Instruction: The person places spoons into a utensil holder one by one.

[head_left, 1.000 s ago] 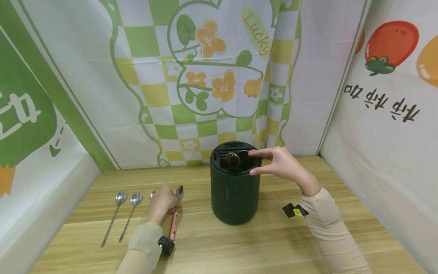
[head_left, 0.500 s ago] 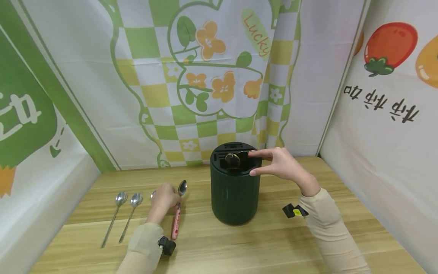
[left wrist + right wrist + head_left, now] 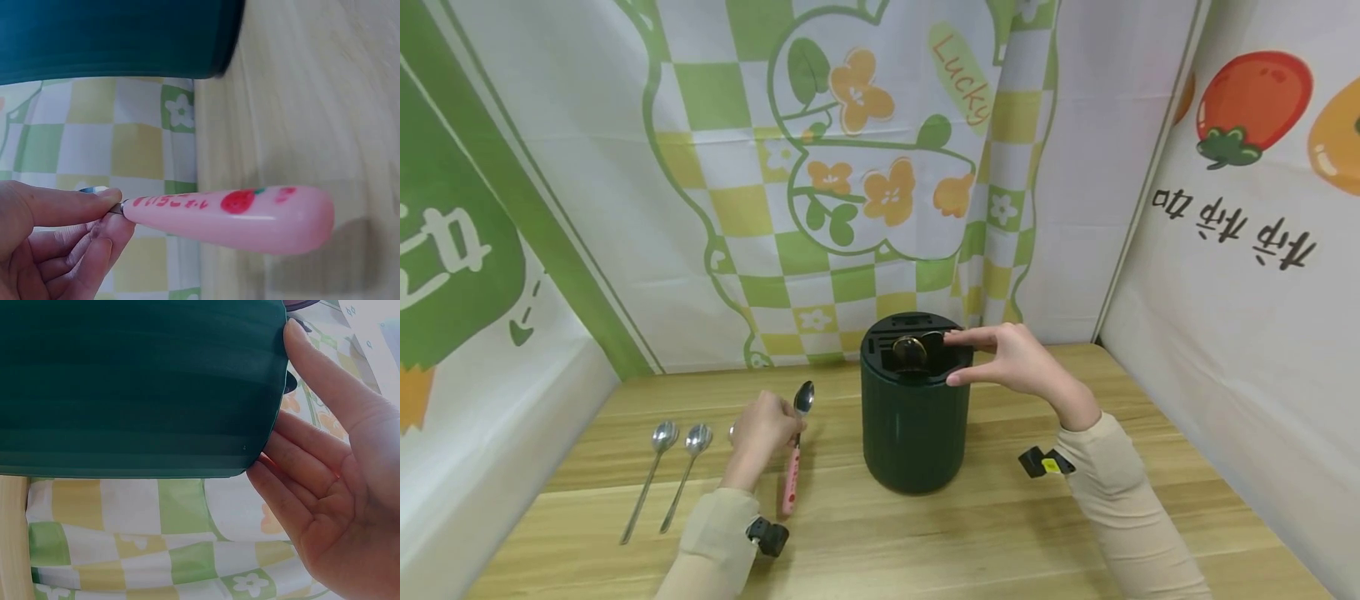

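Observation:
In the head view my left hand [image 3: 766, 427] pinches a spoon [image 3: 791, 483] by its metal neck, between thumb and fingers. Its pink handle [image 3: 250, 219], printed with strawberries, points toward the camera in the left wrist view. The spoon tilts, bowl away from me. To its right stands a dark green utensil holder [image 3: 914, 433] with a black slotted top. My right hand [image 3: 1018, 358] touches the right side of its rim, thumb in front and fingers behind, fairly straight. Two round, dark, shiny utensil heads [image 3: 910, 352] show in the holder's opening.
Two metal spoons [image 3: 664, 435] lie side by side on the wooden table [image 3: 1000, 533] at the left. Another shiny spoon bowl [image 3: 732, 431] is mostly hidden by my left hand. A patterned cloth [image 3: 850, 283] hangs behind the holder.
My left hand has raised the pink-handled spoon and shifted it slightly right and away from me. The right hand and the holder have stayed in place.

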`<state>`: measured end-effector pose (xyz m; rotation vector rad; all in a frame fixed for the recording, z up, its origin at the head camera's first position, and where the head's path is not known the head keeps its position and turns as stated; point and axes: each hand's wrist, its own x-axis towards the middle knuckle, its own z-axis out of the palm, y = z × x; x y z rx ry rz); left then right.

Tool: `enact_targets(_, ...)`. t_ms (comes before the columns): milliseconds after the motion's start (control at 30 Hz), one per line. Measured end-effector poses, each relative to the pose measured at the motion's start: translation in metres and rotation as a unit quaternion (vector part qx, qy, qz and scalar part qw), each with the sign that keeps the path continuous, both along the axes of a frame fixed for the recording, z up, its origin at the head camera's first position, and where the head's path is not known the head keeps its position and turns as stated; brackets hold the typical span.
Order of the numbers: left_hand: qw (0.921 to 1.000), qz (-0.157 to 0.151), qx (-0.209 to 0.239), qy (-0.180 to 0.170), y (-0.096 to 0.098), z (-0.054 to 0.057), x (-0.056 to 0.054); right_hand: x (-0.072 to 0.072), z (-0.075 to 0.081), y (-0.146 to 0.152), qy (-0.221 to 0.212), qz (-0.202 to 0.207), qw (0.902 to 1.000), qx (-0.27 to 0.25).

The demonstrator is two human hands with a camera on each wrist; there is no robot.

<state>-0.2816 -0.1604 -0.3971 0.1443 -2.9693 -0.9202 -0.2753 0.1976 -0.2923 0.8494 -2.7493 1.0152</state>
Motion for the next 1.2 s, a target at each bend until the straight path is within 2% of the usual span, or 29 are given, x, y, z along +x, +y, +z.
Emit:
enact_targets(367, 0.9988, 0.004, 0.011, 0.047, 0.010, 0.022, 0.006, 0.001, 0.000, 0.000, -0.001, -0.001, 1.0000, 0.000)
enact_targets(567, 0.9972, -0.006, 0.025, 0.071, 0.016, 0.033, 0.011, 0.000, 0.000, 0.000, -0.001, 0.000, 1.0000, 0.001)
enact_targets(733, 0.9946, -0.009, 0.039, 0.096, 0.022, 0.044, 0.015, 0.001, 0.000, -0.001, -0.001, -0.001, 1.0000, -0.001)
enact_targets(967, 0.9887, -0.017, 0.026, 0.147, 0.029, 0.060, 0.019, 0.001, 0.000, 0.000, -0.001, -0.001, 1.0000, -0.001)
enact_targets(1200, 0.9848, -0.019, 0.028, 0.170, 0.035, 0.073, 0.020, 0.001, 0.001, 0.000, -0.001, -0.002, 1.0000, -0.001)
